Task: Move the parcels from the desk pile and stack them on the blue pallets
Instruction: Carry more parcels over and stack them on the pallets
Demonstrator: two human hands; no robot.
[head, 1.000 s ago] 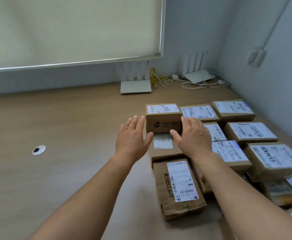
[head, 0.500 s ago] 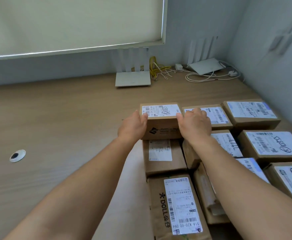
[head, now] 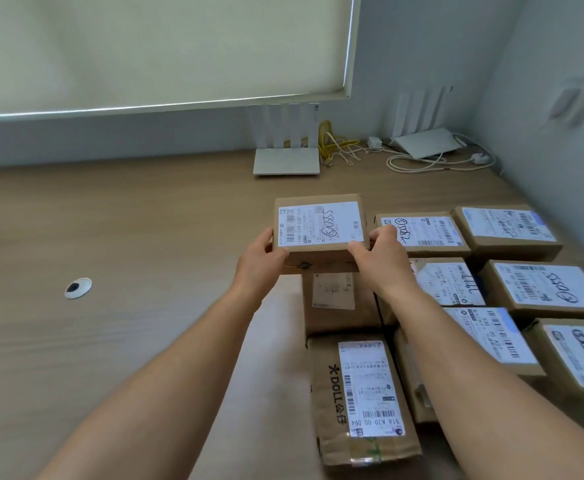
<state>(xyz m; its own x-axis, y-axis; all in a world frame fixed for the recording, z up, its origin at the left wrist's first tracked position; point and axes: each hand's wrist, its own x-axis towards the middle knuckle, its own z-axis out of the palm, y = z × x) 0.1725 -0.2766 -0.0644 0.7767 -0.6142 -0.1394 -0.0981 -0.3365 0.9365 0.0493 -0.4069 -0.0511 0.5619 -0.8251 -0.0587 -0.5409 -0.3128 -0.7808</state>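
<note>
A small brown cardboard parcel (head: 320, 226) with a white label is gripped from both sides and raised slightly above the desk pile. My left hand (head: 261, 259) clasps its left edge. My right hand (head: 382, 259) clasps its right edge. Several more labelled parcels lie in rows on the wooden desk (head: 127, 271) to the right, among them a plain one (head: 339, 303) just below the held parcel and a long "DOLL" parcel (head: 363, 400) near me. No blue pallet is in view.
Two white routers (head: 285, 161) (head: 423, 142) with yellow and white cables stand at the desk's back edge under a window blind. A grey wall closes the right side. A round cable grommet (head: 77, 288) sits in the desk at left.
Both hands went from hovering open over the pile to closing on the far-left parcel, which has now come up off the desk.
</note>
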